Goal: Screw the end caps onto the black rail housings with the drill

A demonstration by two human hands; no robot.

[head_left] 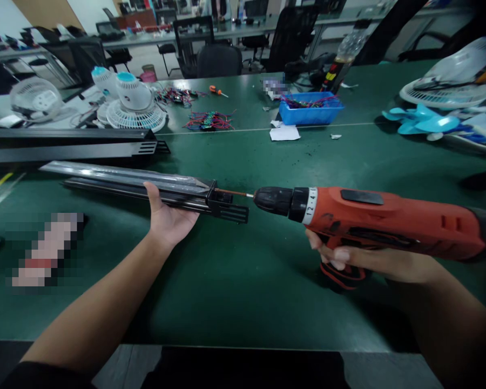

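Note:
My right hand (348, 259) is wrapped round the grip of a red and black cordless drill (392, 219), which points left. A long thin bit (237, 193) runs from its chuck to the end of a long dark metal housing (178, 197); whether it sits in a screw there I cannot make out. My left hand (170, 219) holds that housing from the near side and below, thumb up against its edge. Clear plastic film seems to cover the housing's upper face. Its slotted end (237, 213) juts out toward the drill.
Similar black housings (68, 148) lie behind at left. Beyond are white fan parts (133, 102), wired circuit boards (209, 120), an orange screwdriver (218, 91) and a blue bin (311, 109). Blue fan blades (423, 120) lie at right, a blurred-out flat object (48, 248) at near left.

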